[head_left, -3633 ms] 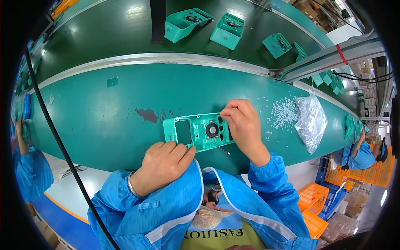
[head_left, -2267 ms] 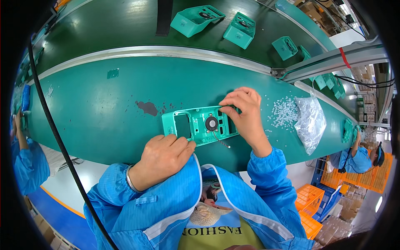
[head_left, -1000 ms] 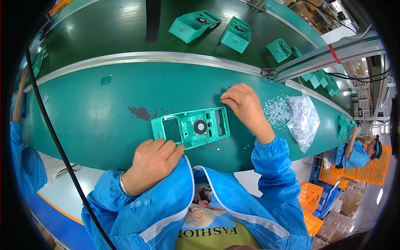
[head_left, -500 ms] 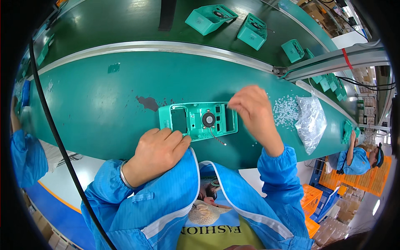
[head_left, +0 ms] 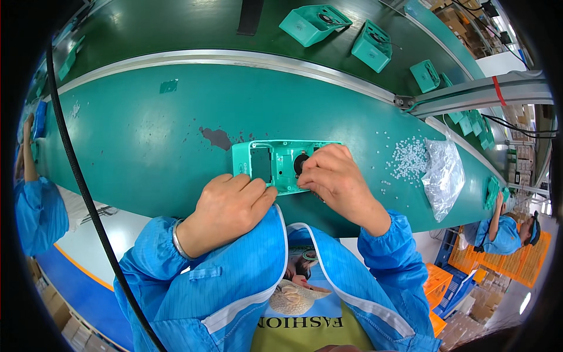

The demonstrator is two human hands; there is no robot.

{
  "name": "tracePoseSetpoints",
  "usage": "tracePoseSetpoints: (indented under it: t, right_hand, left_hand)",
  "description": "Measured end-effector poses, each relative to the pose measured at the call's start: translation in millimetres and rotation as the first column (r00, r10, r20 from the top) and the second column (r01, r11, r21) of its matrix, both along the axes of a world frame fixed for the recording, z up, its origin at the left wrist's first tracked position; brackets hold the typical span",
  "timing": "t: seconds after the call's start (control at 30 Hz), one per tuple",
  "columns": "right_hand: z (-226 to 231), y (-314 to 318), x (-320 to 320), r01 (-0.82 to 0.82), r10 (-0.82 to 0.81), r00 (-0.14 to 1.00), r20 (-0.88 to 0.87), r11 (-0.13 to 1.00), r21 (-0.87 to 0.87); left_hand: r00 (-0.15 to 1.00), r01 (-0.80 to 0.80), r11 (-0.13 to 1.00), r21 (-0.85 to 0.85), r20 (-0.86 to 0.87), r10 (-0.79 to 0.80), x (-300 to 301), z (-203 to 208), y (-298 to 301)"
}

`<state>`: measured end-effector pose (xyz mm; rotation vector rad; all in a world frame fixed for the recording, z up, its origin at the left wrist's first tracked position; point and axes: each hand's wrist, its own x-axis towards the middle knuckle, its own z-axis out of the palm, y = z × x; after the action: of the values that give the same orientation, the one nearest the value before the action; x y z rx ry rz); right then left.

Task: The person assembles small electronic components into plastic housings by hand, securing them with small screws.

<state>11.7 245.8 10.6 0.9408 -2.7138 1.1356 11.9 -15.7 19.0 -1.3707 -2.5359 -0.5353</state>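
- Left hand [head_left: 230,205], fingers curled, grips the near edge of the green housing [head_left: 286,159].
- Right hand [head_left: 340,183] bunches beside the black speaker [head_left: 299,165]; anything pinched is hidden.
- Housing lies open-side up on the table [head_left: 146,135]; speaker already inside, its fastening unclear.

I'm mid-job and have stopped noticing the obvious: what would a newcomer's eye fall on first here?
Most likely the green housing near the middle of the bench, its near edge held by the left hand while the right hand reaches over its right part, partly covering a round black part. Next, the scatter of small white pieces toward the bench's right end, beside a shiny plastic bag.
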Motion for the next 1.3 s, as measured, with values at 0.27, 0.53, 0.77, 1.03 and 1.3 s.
tracePoseSetpoints:
  t: [0.27, 0.53, 0.77, 1.03, 1.3]
  right_hand:
    - [22.9, -10.1, 6.2, 0.032, 0.029, 0.967, -0.252, 0.971, 0.236]
    - [17.5, -9.8, -2.7, 0.045, 0.001, 0.979, -0.205, 0.975, 0.218]
    - [5.7, 0.8, -6.7, 0.033, -0.038, 0.999, 0.034, 0.991, 0.132]
    - [5.0, 3.4, -6.3, 0.036, -0.054, 0.978, 0.203, 0.995, 0.091]
    - [7.5, 1.6, -5.8, 0.035, -0.057, 0.982, 0.181, 0.992, 0.123]
  left_hand:
    - [1.000, -0.004, 1.000, -0.006, -0.010, 0.003, -0.3, -0.7, 0.9]
    - [1.000, 0.006, 1.000, -0.004, -0.021, -0.006, -1.5, -1.2, 2.0]
    - [1.000, -0.011, 1.000, 0.013, -0.012, 0.011, -0.1, -4.5, 1.5]
    - [1.000, -0.016, 1.000, 0.000, -0.007, 0.016, 1.0, -5.2, 1.0]
    - [1.000, -0.018, 1.000, 0.009, -0.005, 0.018, 1.4, -4.1, 1.3]
